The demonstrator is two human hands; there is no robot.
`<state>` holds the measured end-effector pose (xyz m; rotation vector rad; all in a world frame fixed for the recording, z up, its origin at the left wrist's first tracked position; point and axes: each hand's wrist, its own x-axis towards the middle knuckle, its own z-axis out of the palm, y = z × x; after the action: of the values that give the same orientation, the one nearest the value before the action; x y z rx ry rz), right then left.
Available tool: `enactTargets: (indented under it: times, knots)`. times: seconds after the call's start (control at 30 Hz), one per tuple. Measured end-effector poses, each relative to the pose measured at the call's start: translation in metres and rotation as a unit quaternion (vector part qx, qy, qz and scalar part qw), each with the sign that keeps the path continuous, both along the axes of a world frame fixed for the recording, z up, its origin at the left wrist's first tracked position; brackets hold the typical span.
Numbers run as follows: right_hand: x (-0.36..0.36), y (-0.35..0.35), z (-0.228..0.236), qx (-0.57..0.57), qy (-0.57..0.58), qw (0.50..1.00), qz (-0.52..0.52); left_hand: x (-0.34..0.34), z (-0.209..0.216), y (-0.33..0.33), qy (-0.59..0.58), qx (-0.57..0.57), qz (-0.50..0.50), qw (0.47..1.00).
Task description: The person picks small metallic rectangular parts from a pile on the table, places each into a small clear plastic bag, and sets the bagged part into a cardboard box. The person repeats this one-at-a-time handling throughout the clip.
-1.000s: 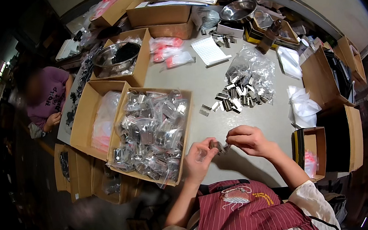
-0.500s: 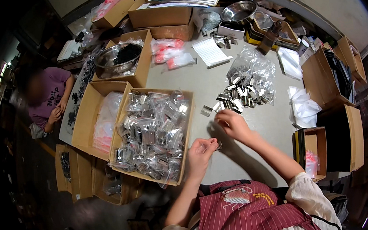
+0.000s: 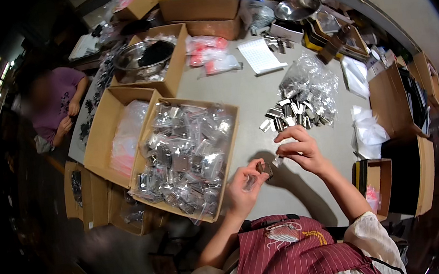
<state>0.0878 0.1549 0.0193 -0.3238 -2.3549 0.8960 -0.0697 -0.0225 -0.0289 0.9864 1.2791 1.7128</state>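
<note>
My left hand (image 3: 243,190) is closed on a small clear plastic bag (image 3: 250,182). Dark, shiny metal (image 3: 266,170) shows at its fingertips; whether it lies inside the bag I cannot tell. Just to the right, my right hand (image 3: 303,152) pinches a small flat metal piece (image 3: 278,160) between thumb and fingers, close to the bag but apart from it. Beyond that hand, a pile of similar metal pieces (image 3: 294,113) spills from a large crumpled clear bag (image 3: 312,83). Left of my left hand stands a cardboard box (image 3: 234,135) full of filled clear bags (image 3: 184,156).
Another box (image 3: 96,143) holds flat bags with pink edges. Behind it, a metal bowl (image 3: 143,60) of black parts sits in a carton. A white sheet (image 3: 260,56), a brown bottle (image 3: 335,45) and white bags (image 3: 368,133) lie farther off. At left, a person in purple (image 3: 55,100) works.
My right hand has drawn back from the pile's near edge toward me, now with a metal piece. The loose piece left of the pile is gone. My left hand shifted slightly right; the view moved a little.
</note>
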Motion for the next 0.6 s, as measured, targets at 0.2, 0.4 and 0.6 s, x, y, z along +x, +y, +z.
enactTargets:
  times: [0.2,0.4,0.6]
  knots:
    - [0.022,-0.018,0.017,-0.114,0.047,0.992,0.027,0.003,0.021,0.018,-0.162,0.002,-0.136,0.977]
    - [0.016,-0.030,-0.024,-0.103,0.059,0.993,-0.008,-0.007,0.015,0.022,-0.210,-0.074,-0.157,0.962]
    - [-0.026,0.011,-0.062,-0.037,-0.075,0.990,-0.117,-0.007,-0.001,0.021,-0.168,-0.089,-0.049,0.980]
